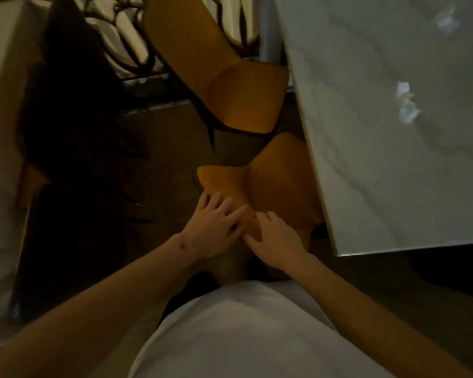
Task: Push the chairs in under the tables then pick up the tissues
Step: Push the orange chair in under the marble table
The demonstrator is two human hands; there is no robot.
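An orange chair [279, 181] stands directly below me, its seat partly tucked under the white marble table [366, 173] on the right. My left hand [216, 227] and my right hand [276, 241] both rest flat on the chair's backrest top, fingers spread, side by side. A second orange chair [230, 85] stands farther away, angled, with only its seat corner near the table edge. Crumpled white tissues lie on the table: one [407, 105] mid-table and another [447, 20] near the far right.
Another pale table edge [0, 132] runs down the left side, with dark chairs [74, 132] beside it. A patterned black-and-white railing or screen [126, 36] stands at the back. Brown floor [161, 148] lies between the two tables.
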